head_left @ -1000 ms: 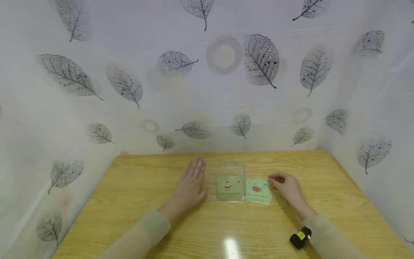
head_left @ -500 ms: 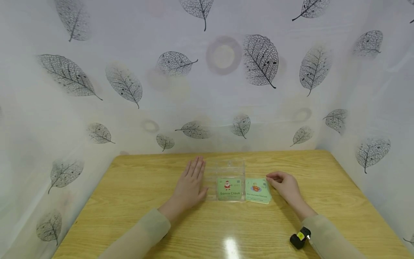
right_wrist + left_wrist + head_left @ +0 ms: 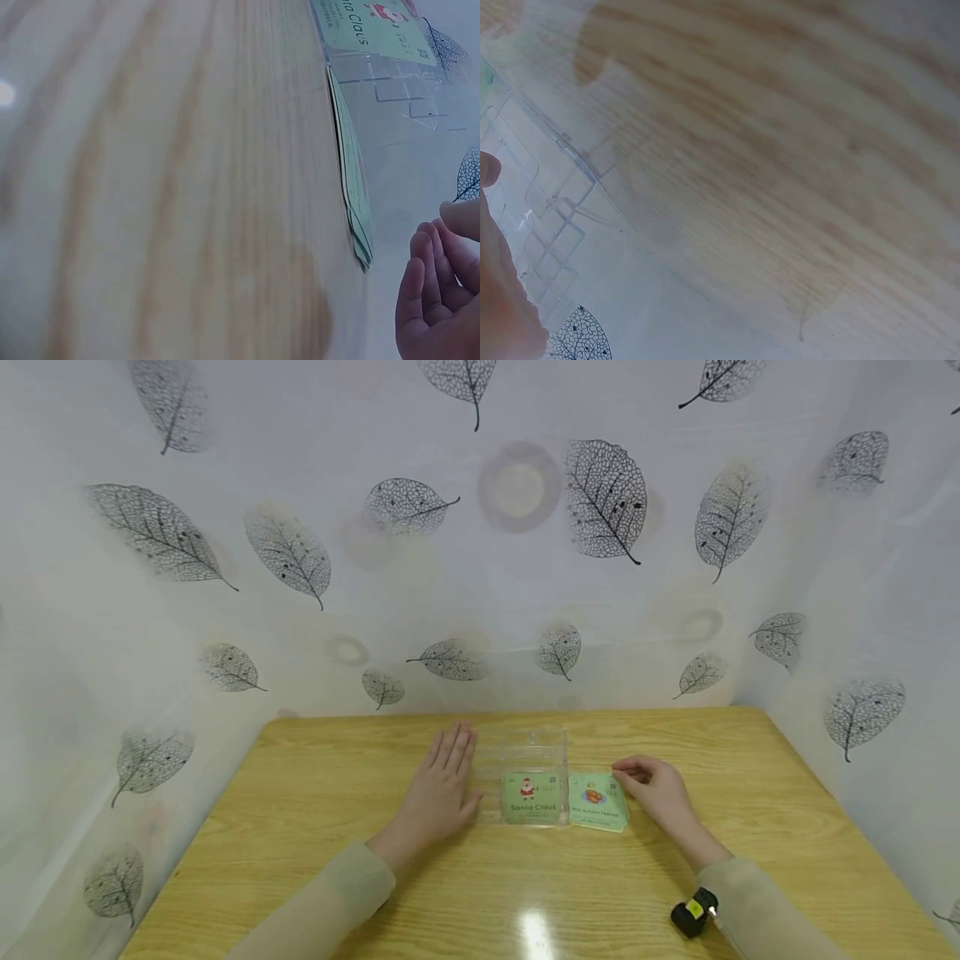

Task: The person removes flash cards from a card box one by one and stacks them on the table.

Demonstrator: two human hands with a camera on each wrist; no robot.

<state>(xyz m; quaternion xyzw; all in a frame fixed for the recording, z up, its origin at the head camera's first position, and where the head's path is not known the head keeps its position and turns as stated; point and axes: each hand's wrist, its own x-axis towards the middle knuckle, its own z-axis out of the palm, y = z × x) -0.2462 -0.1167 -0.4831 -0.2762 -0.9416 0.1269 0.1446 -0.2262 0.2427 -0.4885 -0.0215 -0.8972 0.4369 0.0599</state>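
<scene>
A clear plastic box point(image 3: 534, 752) lies at the middle of the table's far half. Its front part holds a green card point(image 3: 532, 802) printed "Santa Claus". My left hand point(image 3: 438, 797) rests flat along the box's left side, fingers straight and pointing away. Just right of the box lies a slightly fanned stack of green cards point(image 3: 597, 806), its top one showing a plate of food and the words "Mid-Autumn Festival". My right hand point(image 3: 660, 789) has thumb and fingertips together right at the stack's far right corner. No card shows between those fingertips point(image 3: 429, 229) in the right wrist view.
The wooden table point(image 3: 337, 760) meets a pale curtain point(image 3: 337, 635) printed with skeleton leaves at its back edge. A black device with a yellow label point(image 3: 694, 912) is fixed at my right sleeve. Bright light reflects near the table's front.
My right fingertips have slid a little to the left over the stack's corner, and the stack's right edge looks slightly more even. The left hand and the box have stayed put.
</scene>
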